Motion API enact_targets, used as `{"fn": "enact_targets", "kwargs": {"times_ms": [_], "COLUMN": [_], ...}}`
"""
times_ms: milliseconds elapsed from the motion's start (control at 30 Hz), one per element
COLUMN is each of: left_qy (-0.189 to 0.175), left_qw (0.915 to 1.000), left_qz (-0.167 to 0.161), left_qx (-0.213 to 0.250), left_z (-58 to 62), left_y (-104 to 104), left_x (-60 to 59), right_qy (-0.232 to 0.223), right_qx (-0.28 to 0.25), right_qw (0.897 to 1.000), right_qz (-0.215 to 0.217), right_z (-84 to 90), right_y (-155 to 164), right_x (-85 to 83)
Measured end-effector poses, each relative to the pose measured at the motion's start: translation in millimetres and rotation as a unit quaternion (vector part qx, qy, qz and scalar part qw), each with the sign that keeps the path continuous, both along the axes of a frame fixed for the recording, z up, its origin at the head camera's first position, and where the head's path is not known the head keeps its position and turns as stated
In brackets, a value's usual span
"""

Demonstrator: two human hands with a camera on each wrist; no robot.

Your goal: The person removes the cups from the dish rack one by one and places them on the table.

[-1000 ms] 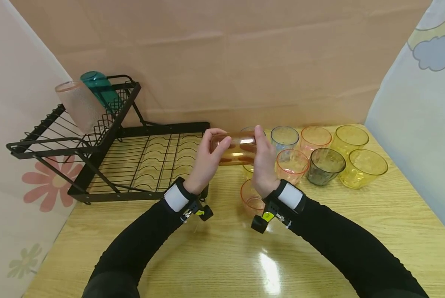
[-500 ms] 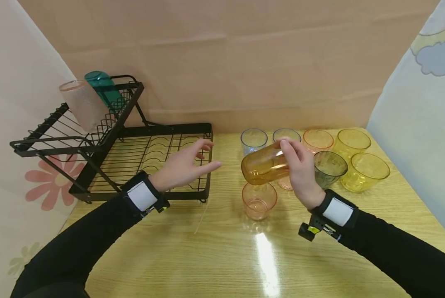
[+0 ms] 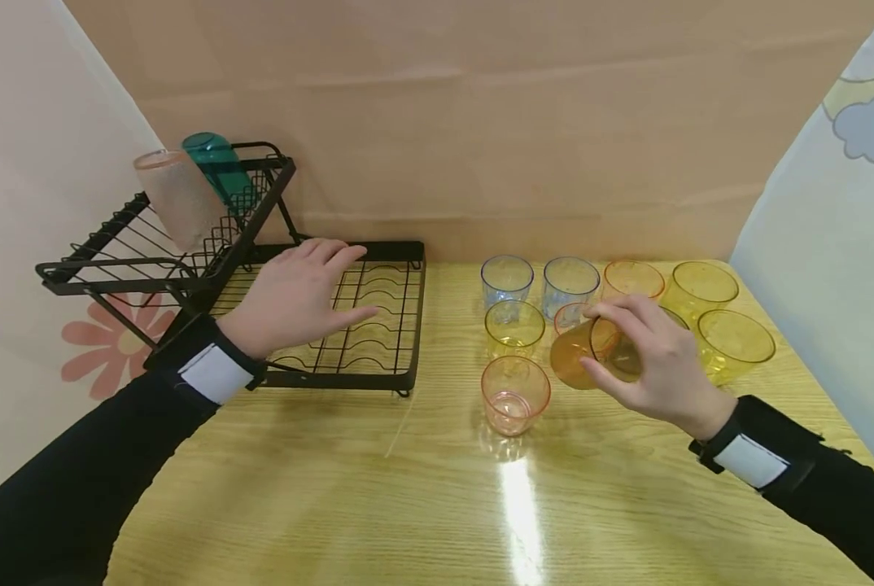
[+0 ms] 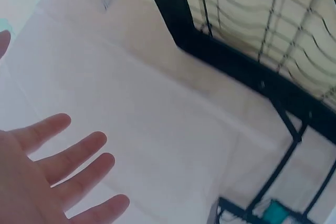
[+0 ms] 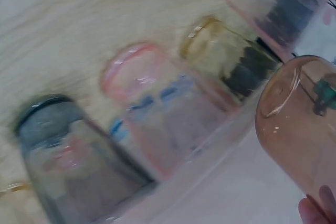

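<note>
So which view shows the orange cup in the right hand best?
The head view: the orange cup shows tilted in the right hand, among other cups. The right wrist view shows only its base and side, blurred; the left wrist view misses it.

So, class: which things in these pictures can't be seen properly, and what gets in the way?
- Head view: the dark cup is mostly hidden by the right hand and its orange cup.
- Right wrist view: motion blur smears the standing cups.
- Left wrist view: the frame edge cuts off the left hand and the rack.
</note>
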State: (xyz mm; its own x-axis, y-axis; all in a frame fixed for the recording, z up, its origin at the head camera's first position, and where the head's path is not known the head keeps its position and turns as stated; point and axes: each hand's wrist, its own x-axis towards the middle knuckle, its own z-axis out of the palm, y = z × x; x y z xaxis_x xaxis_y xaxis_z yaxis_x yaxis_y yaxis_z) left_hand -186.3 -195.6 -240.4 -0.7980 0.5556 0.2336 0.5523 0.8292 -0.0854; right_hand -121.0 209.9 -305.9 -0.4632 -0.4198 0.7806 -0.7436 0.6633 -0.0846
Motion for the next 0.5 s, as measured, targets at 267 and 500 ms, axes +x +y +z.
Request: {"fn": "enact_targets", "kwargs": {"times_ms": [267,500], "left_qy": [0.052,0.045], "left_qw": [0.998,0.9982], "left_qz": [-0.005,0.023], "left_qx": [-0.034,-0.034], "left_z": [26.8,47.5], "left_y": [-19,-29], "left_x": [-2.7,-3.5], "right_qy": [0.016,-0.048], "right_qx": [0.087,0.119], "right_qw": [0.996,0.992], "right_qz": [-0.006,-0.002], "right_z": [-16.7,-34.4], "right_y": [13,16], "right_x": [6.6,8.2]}}
